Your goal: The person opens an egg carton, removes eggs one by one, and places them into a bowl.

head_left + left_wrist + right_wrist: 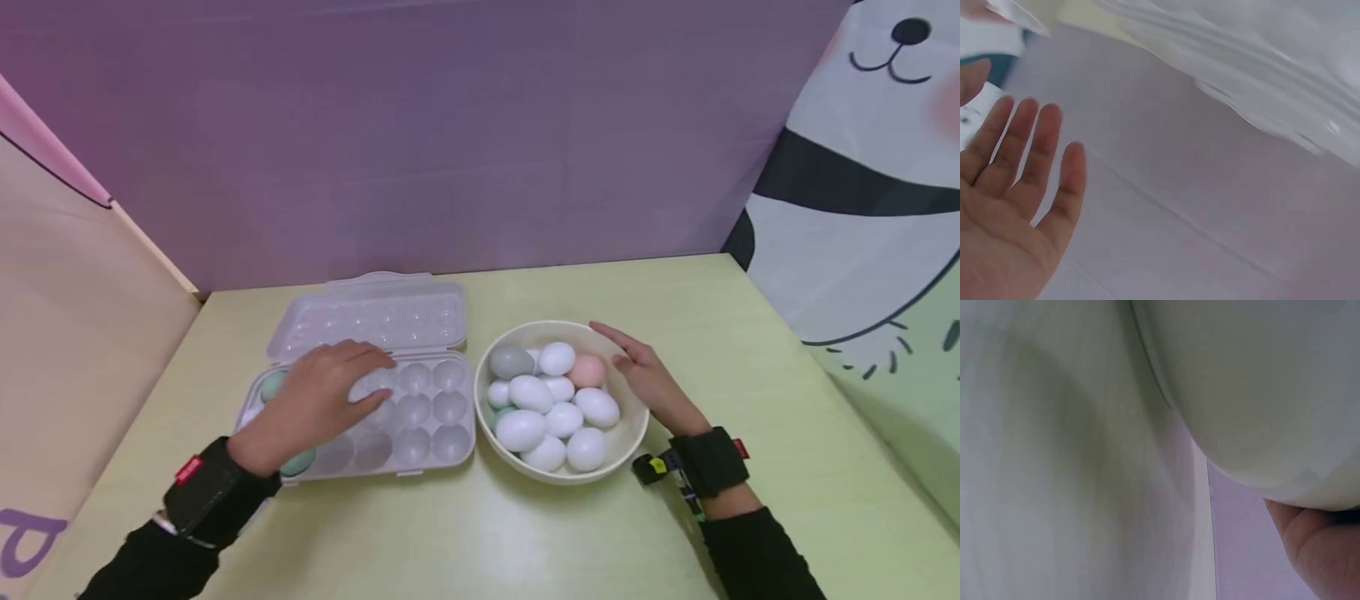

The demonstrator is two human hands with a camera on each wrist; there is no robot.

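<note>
My left hand [326, 400] hovers over a clear plastic egg carton [431, 471] with its lid [367, 312] folded back. Nothing shows between its thumb and fingers, and in the left wrist view the fingers [1043, 134] are spread. Green eggs [298, 462] sit in the carton's left end; the cups on its right side hold nothing. To the right stands a cream bowl [555, 477] heaped with white eggs [531, 392], a grey egg [512, 362] and a pink egg [587, 371]. My right hand [652, 379] holds the bowl's right rim, thumb on top and fingers outside.
The pale wooden table [480, 542] meets a purple wall panel [480, 150] behind the carton and bowl. A printed panel with a cartoon animal [862, 250] stands along the right side. A beige panel [75, 317] borders the left.
</note>
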